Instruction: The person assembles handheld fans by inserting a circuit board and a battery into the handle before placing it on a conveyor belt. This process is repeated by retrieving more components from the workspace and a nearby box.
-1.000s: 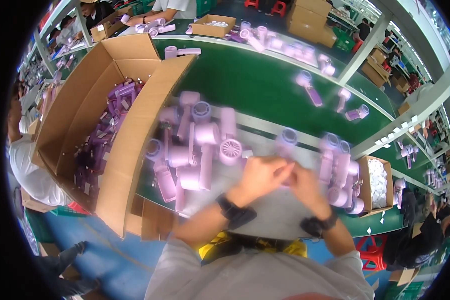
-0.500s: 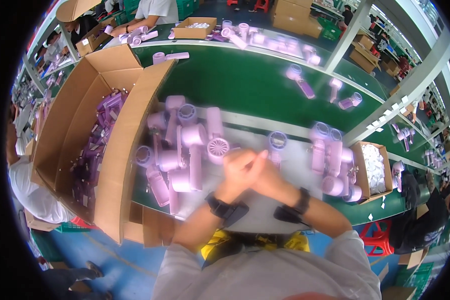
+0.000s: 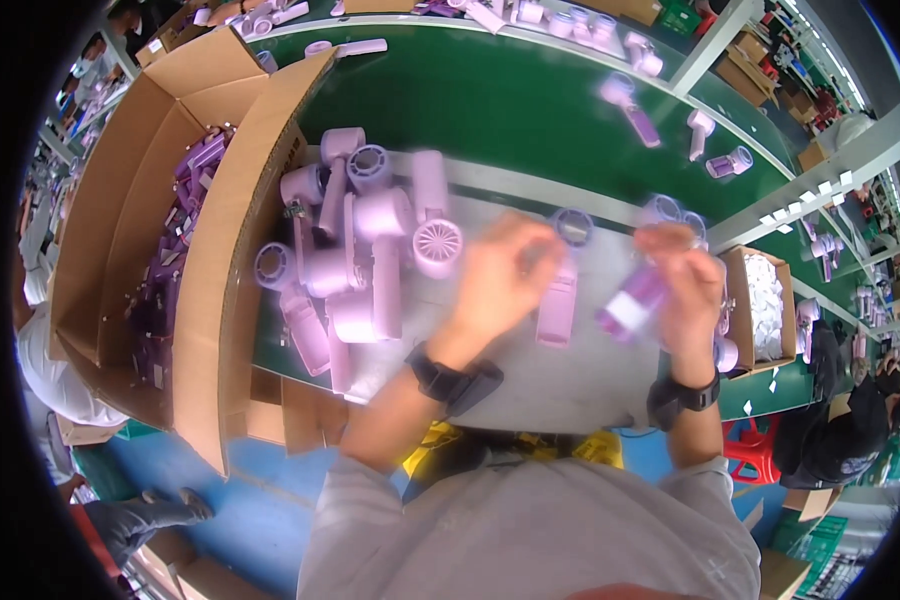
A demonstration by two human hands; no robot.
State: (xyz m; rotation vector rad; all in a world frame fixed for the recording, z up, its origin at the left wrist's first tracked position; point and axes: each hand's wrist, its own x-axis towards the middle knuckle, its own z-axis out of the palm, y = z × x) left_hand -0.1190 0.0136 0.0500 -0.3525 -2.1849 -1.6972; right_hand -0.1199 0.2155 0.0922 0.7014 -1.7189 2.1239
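Observation:
My left hand is raised over the grey mat, blurred, with fingers curved and a gap between thumb and forefinger; nothing shows in it. Just right of it lies a light purple handheld fan, its round head pointing away from me. My right hand grips a darker purple handle piece with a white label, smeared by motion. Partly behind that hand are more handheld fans. To the left, several light purple fans and fan parts lie in a pile.
A large open carton of dark purple parts stands at the left. On the right is a small box of white pieces. Beyond the grey mat runs a green surface with fans along its far side. A post rises at the right.
My hands were together over the mat and have moved apart. The right one has gone right and now holds the purple handle piece; the left stays near the middle. The view has shifted slightly.

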